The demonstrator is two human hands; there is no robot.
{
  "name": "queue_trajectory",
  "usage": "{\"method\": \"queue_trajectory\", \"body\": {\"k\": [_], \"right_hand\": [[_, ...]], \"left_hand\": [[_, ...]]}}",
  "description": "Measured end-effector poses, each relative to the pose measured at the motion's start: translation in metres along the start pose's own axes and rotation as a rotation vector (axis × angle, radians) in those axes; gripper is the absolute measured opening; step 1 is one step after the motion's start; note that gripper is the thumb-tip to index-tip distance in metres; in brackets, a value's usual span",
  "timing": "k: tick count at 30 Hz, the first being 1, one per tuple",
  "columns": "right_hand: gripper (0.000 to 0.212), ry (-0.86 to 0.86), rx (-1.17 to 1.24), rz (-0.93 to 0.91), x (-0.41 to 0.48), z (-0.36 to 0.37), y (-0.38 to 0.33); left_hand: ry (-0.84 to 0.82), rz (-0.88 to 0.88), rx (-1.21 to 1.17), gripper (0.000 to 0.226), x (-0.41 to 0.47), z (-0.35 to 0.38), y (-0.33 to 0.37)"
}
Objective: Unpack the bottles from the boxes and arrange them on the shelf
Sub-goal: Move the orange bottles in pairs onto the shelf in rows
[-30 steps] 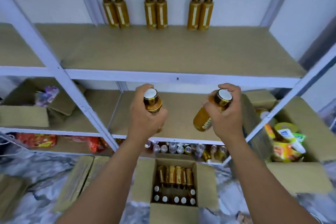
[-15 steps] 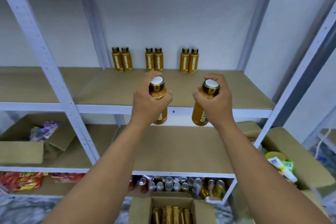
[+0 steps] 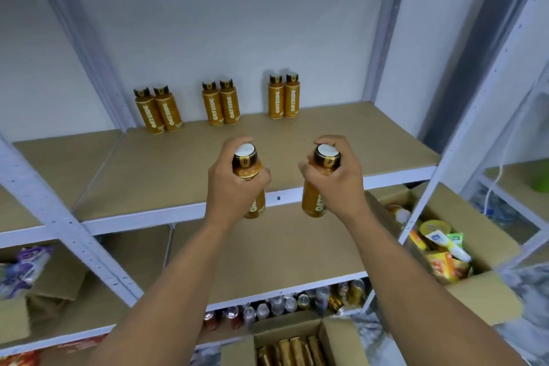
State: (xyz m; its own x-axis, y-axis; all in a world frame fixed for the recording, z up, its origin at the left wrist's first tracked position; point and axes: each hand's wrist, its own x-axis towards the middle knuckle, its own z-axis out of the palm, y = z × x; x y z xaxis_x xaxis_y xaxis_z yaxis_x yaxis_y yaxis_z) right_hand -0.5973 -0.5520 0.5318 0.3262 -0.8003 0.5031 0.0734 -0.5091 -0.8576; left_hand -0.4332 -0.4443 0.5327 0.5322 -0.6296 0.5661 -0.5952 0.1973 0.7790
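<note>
My left hand (image 3: 230,184) grips an amber bottle (image 3: 249,175) with a dark neck and white cap, held upright in front of the shelf edge. My right hand (image 3: 335,178) grips a second such bottle (image 3: 316,199) the same way. Both bottles hang at the front lip of the brown shelf board (image 3: 178,163). At the back of that shelf stand three pairs of the same bottles (image 3: 221,105) against the white wall. An open cardboard box (image 3: 335,339) below holds several more bottles.
White metal uprights (image 3: 59,217) frame the shelf bay. A lower shelf board (image 3: 282,252) lies beneath. Cans (image 3: 285,304) line the bottom shelf. An open carton of packaged goods (image 3: 439,252) sits at right, another carton (image 3: 53,285) at left.
Both hands have risen from over the floor box to the front edge of the upper shelf, carrying their bottles, which now stand more upright. My view has tilted upward.
</note>
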Motion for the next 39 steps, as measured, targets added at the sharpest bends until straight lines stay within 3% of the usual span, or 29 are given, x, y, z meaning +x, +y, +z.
{"method": "queue_trajectory", "body": {"k": [16, 29, 31, 35, 39], "right_hand": [[0.042, -0.243, -0.026, 0.052, 0.158, -0.036, 0.106], [0.043, -0.165, -0.075, 0.155, 0.184, 0.002, 0.126], [0.051, -0.182, -0.07, 0.166, 0.181, 0.0, 0.125], [0.091, -0.225, -0.055, 0.217, 0.16, -0.012, 0.137], [0.101, -0.185, -0.125, 0.247, 0.144, -0.019, 0.148]], "left_hand": [[0.199, -0.276, 0.069, 0.055, 0.087, 0.116, -0.046], [0.017, -0.279, 0.107, 0.057, 0.141, 0.119, -0.086], [0.0, -0.285, 0.089, 0.066, 0.14, 0.116, -0.089], [-0.04, -0.309, 0.031, 0.107, 0.126, 0.109, -0.097], [-0.032, -0.366, 0.057, 0.117, 0.108, 0.108, -0.106]]}}
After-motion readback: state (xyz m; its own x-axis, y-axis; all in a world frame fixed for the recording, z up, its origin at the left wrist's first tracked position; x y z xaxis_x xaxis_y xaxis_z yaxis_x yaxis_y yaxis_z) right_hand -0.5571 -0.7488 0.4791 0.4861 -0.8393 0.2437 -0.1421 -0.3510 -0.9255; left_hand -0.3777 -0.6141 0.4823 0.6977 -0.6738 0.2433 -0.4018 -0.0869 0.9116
